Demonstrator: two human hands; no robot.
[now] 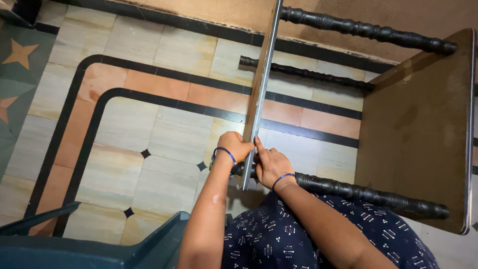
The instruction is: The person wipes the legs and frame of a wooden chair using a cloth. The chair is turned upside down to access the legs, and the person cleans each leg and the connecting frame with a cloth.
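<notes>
The left hand (234, 146) is curled around the near end of a long, flat metal bar (260, 92), fingers wrapped over its left edge, a thin blue bangle (225, 152) on the wrist. The right hand (269, 164) presses against the bar's right edge, index finger stretched straight up along the metal while the other fingers fold around the bar and the turned leg beneath it; a second blue bangle (282, 177) circles this wrist. The bar is a pale grey strip with a dull sheen and a straight, thin profile, running from the hands away to the top edge of the view and lying across the legs of a wooden table (423, 129) tipped on its side. The tabletop is a flat brown board with rounded corners and a pale edge band, standing upright at the right. Its legs are glossy black, lathe-turned with ringed, beaded contours: the near leg (368, 193) passes under the hands, the far legs (366, 31) reach toward the wall. Below lies a floor (149, 139) of smooth cream tiles with black lines, small black diamonds and a salmon band curving at the corner. A dark teal plastic chair (99, 244) sits at the lower left, and the person's navy patterned garment (298, 239) fills the bottom edge.
</notes>
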